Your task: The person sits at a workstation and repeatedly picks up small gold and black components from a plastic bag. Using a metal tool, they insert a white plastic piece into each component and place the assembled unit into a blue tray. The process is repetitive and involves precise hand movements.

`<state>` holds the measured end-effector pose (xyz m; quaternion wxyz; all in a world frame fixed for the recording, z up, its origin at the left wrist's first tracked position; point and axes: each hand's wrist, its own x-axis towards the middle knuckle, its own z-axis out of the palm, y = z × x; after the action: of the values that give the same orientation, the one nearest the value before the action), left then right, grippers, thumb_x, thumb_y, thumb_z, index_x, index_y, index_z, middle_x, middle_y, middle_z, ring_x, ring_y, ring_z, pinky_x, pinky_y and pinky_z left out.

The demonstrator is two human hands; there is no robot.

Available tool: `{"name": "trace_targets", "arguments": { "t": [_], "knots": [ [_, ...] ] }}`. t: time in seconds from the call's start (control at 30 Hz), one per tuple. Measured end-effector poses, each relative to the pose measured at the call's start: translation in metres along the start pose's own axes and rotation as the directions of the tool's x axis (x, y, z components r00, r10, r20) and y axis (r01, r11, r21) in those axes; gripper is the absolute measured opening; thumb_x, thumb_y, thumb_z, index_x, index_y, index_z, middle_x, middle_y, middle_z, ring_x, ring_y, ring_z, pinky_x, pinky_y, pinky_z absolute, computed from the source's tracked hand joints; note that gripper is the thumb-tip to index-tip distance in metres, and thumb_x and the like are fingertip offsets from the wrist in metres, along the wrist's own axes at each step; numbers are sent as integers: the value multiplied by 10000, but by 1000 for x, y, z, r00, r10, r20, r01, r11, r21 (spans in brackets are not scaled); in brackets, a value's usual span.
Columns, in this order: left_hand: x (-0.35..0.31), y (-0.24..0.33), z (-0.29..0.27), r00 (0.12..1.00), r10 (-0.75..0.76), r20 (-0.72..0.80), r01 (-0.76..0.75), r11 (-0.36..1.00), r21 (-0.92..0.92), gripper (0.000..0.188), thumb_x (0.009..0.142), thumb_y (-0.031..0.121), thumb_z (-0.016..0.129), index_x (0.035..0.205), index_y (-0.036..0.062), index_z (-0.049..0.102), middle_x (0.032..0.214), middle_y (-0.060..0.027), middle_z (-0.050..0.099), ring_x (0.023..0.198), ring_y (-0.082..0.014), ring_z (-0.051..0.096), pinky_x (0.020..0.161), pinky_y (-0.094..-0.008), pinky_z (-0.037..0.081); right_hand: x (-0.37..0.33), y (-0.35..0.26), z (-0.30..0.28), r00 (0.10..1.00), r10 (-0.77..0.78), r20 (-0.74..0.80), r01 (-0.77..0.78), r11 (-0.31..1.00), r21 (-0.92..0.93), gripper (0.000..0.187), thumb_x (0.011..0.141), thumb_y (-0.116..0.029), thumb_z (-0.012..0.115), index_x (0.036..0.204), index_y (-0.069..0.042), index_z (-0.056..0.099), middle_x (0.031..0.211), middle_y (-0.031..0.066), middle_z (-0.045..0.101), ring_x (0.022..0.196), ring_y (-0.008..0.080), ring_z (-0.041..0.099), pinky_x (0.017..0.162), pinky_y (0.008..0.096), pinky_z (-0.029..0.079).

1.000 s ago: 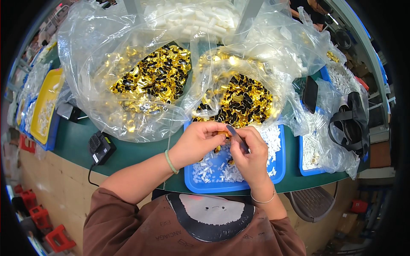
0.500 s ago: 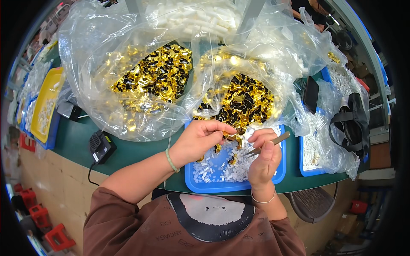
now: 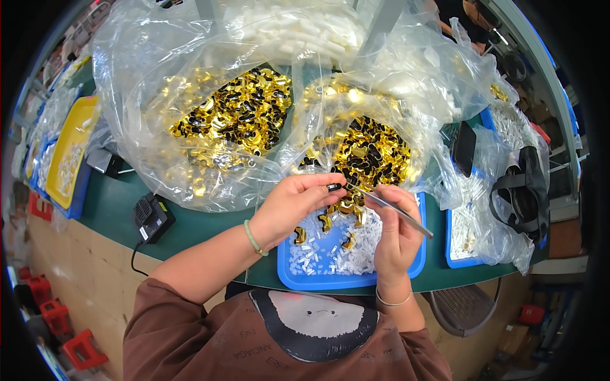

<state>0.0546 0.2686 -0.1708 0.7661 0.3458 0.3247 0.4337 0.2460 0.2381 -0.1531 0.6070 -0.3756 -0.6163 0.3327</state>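
Observation:
My left hand pinches a small black-and-gold part between thumb and fingertips, above the far side of a blue tray. A pair of metal tweezers is gripped in my right hand. Their tips point left and meet or nearly meet the part; contact is too small to make out. Under my hands the tray holds many tiny white pieces and a few loose gold-and-black parts. More such parts spill from an opened clear plastic bag just beyond the tray.
A second clear bag of gold-and-black parts lies at the left. White pieces in bags fill the back. A black adapter sits near the left table edge. To the right are a phone, a blue tray and a black bag.
The tweezers have swung round, their tips now up at the part in my left hand instead of over the tray. My left fingers have turned, and the part shows more clearly.

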Motion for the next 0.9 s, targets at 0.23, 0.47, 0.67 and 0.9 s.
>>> {"name": "trace_targets", "arguments": {
  "t": [0.23, 0.47, 0.67, 0.9],
  "knots": [
    [-2, 2, 6, 1000, 19, -18, -17, 997, 72, 353, 1000, 101, 483, 1325, -33, 519, 1304, -106, 579, 1204, -173, 562, 1015, -276, 460, -5, -6, 5, 999, -28, 32, 34, 979, -199, 151, 857, 65, 639, 1005, 36, 654, 986, 159, 701, 892, 229, 676, 790, 298, 535],
    [-3, 2, 7, 1000, -10, 9, 8, 994, 113, 346, 1000, 92, 473, 1322, -20, 530, 1288, -94, 588, 1166, -141, 572, 1008, -273, 463, -2, -5, 4, 997, -48, 69, 68, 940, -334, 162, 847, 72, 645, 1004, 33, 646, 975, 160, 700, 874, 245, 681, 778, 308, 538],
    [-4, 6, 8, 999, 26, 30, -30, 986, 163, 337, 996, 95, 481, 1307, -17, 545, 1255, -86, 608, 1136, -138, 586, 997, -272, 470, 0, -8, 7, 981, -140, 132, 181, 904, -388, 144, 865, 79, 611, 1000, 28, 605, 999, 170, 679, 895, 250, 668, 800, 322, 534],
    [-5, 65, 0, 879, 355, -319, -476, 699, -533, 343, 980, 133, 510, 1255, -70, 537, 1231, -155, 610, 1125, -223, 619, 937, -301, 537, 2, -6, 3, 962, -238, -133, 233, 971, -56, 143, 904, 64, 467, 997, 13, 562, 950, 161, 604, 879, 242, 613, 824, 350, 512]
  ]
}}
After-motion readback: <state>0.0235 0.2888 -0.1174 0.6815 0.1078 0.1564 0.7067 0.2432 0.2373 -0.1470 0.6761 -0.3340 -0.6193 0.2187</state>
